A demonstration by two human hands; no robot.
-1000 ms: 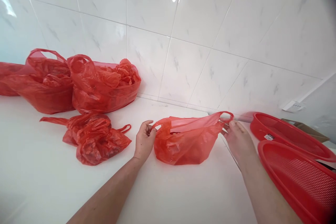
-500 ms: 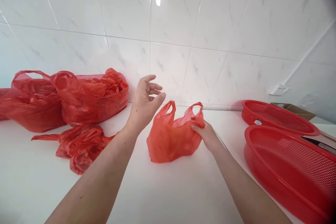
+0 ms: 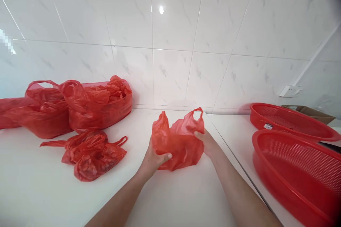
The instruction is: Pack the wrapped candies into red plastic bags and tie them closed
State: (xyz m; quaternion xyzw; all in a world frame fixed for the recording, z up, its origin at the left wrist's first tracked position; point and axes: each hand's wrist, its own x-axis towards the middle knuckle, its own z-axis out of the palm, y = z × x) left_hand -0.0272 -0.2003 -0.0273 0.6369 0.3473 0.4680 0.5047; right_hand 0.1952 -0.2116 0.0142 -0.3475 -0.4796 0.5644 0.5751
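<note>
A red plastic carrier bag stands on the white table in front of me, its two handle loops pointing up. My left hand grips its left side, thumb across the front and fingers hidden behind the plastic. On the opposite side, my right hand holds the bag near the right loop, with the thumb showing and the other fingers out of sight. What the bag contains cannot be made out.
Crumpled red bags lie to the left on the white table. Behind them are large red bags stuffed with more plastic. On the right sit two red mesh baskets, with a cardboard box behind and a wall socket above.
My left hand has come down from above the table and taken hold of the bag's left side. My right hand has kept its grip. The view has shifted slightly.
</note>
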